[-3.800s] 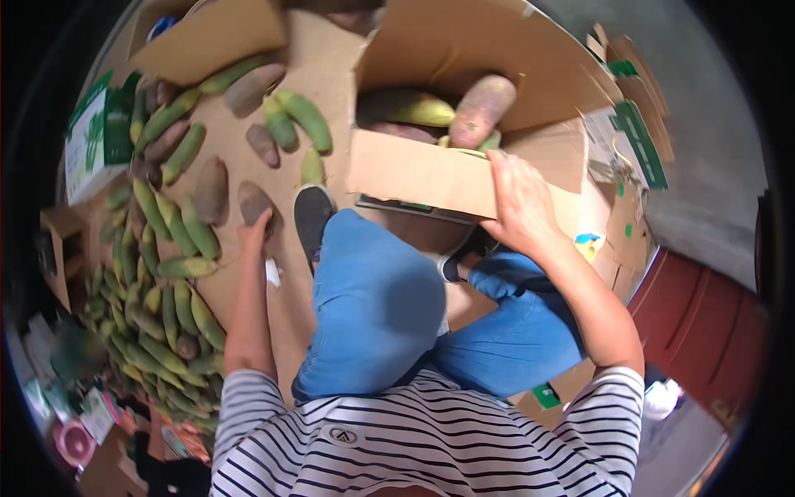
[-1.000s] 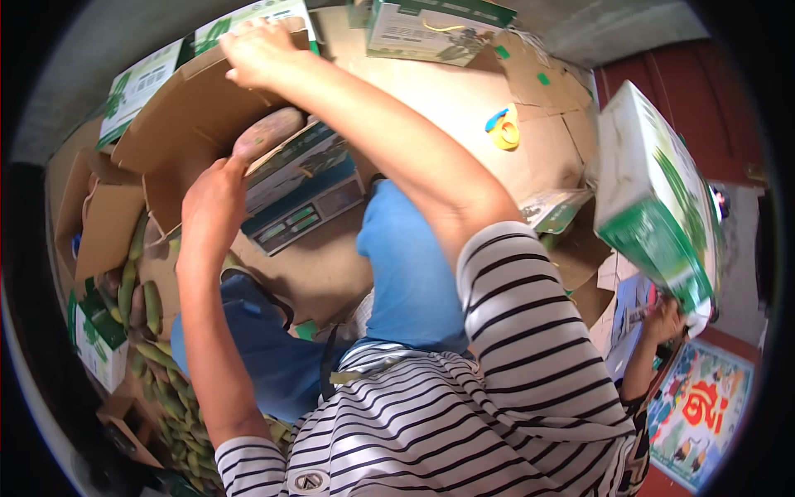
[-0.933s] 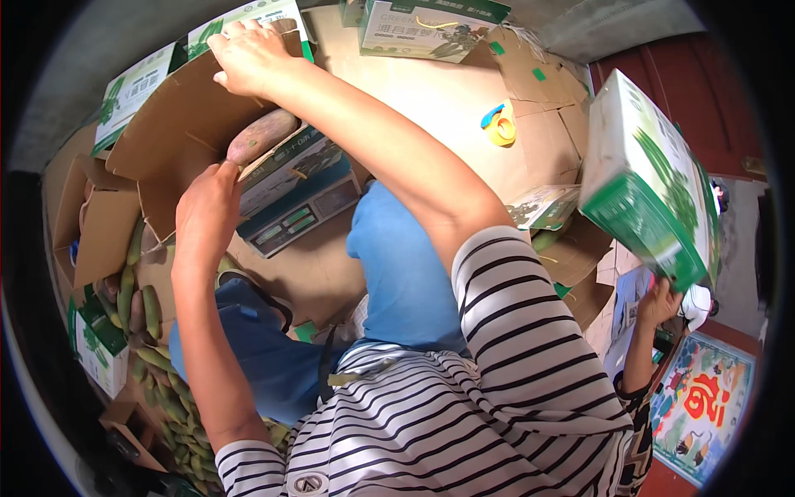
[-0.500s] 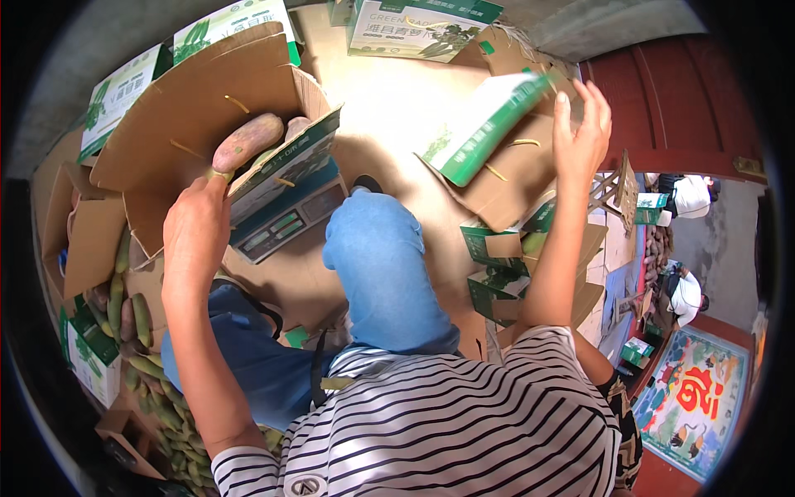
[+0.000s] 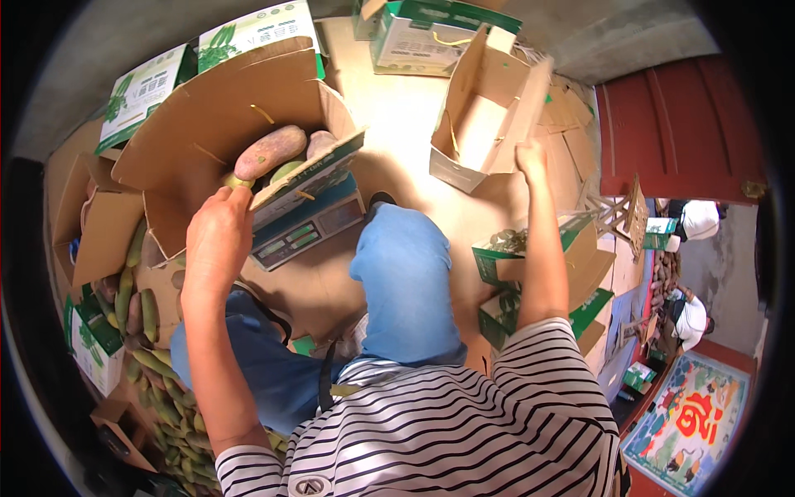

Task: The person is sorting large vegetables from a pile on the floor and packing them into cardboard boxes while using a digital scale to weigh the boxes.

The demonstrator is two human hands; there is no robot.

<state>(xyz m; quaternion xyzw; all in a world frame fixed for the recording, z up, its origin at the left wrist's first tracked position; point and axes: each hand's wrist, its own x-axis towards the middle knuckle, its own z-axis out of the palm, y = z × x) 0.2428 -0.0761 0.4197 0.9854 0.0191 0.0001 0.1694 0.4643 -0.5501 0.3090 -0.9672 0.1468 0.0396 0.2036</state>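
Cardboard in motion: Half a second on, an open rectangular brown cardboard box with yellow cord handles [image 5: 457, 172] had turned its mouth upward, right of the high-backed brown cardboard carton printed green and white outside [image 5: 186, 116]. The person's bare right hand [image 5: 532, 156], fingers spread a moment earlier, had closed.

Loaded carton: It stood open above a flat grey weighing scale with a display panel [image 5: 335, 219].

Root vegetables: An oblong pinkish-purple root [image 5: 271, 151] lay inside the carton, near its front wall, others partly hidden around it; a heap of long green roots [image 5: 178, 431] spread to the carton's left and nearer the person.

Left hand: The bare left hand [image 5: 219, 240] gripped the left end of the carton's front wall. Whether its fingertips also touched a yellow-green root tip could not be told.

Right hand: Its fingers gripped the near end of the box's blurred right-hand panel.

Step in hand: Judging by both grips, the box was being opened out or positioned while the carton was steadied.

Next move: It seemed to call for settling the box right of the carton before the right hand let go, keeping the carton level.
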